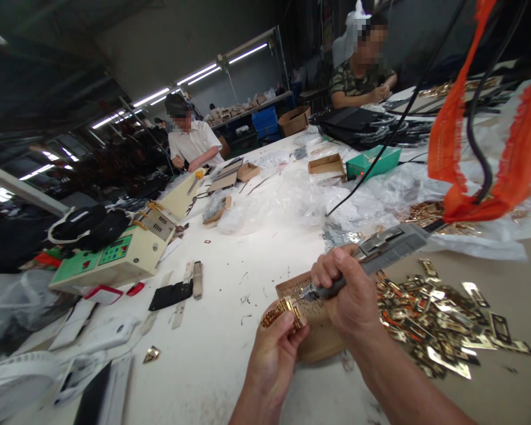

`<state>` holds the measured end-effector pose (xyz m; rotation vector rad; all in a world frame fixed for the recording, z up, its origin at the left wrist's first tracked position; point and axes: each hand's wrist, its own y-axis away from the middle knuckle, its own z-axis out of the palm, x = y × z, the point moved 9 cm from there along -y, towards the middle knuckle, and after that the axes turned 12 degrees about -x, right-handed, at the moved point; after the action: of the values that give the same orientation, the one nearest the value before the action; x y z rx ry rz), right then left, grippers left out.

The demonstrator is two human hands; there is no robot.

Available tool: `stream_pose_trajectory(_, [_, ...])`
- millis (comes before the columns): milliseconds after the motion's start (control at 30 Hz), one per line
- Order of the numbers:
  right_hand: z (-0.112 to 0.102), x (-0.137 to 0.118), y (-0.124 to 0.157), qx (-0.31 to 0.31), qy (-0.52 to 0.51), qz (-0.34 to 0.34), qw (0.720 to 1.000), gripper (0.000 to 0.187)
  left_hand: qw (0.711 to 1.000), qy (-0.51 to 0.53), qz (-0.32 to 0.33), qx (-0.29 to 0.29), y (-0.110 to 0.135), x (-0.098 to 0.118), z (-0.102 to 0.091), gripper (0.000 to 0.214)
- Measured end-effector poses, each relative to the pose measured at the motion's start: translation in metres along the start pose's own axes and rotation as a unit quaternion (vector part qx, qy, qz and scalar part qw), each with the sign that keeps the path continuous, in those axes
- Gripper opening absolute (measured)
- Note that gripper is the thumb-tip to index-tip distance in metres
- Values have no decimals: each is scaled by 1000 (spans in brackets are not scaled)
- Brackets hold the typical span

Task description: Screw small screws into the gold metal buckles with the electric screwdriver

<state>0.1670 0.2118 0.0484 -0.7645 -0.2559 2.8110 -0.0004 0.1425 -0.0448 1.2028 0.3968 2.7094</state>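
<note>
My left hand (272, 354) is closed around a gold metal clasp (287, 314) with a ribbed side, held up over the near edge of a shallow cardboard box. My right hand (351, 289) wraps round the grip of a grey electric screwdriver (393, 245), its tip pointing left and down at the clasp. Whether the tip touches the metal I cannot tell. Small screws lie in the cardboard box (318, 342) beneath both hands. A heap of flat gold metal plates (425, 319) spreads to the right of my right forearm.
Orange strips (455, 147) and a dark cable hang by the screwdriver's rear. Clear plastic bags (292, 195) and a green bin (376, 160) lie farther back. At left stand a beige control machine (133, 254) and a black fabric piece (171, 295). Two people sit across the table.
</note>
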Motion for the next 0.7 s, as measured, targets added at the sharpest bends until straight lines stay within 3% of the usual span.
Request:
stream_pose_trajectory(267, [-19,-11,-7,49,27,-25,998,45,1000,11,3,18,3,2,-4,26])
stream_pose_trajectory(500, [-40,7,-10,68,84,-19,994,42,1000,14,5,8,4,5,4,28])
stream_pose_trajectory(600, [-55,15,-11,93,110,-13,989,40,1000,-6,9,6,5,10,14,28])
stream_pose_trajectory(700, [-68,21,-13,127,128,1,984,41,999,-39,13,-19,9,14,42,32])
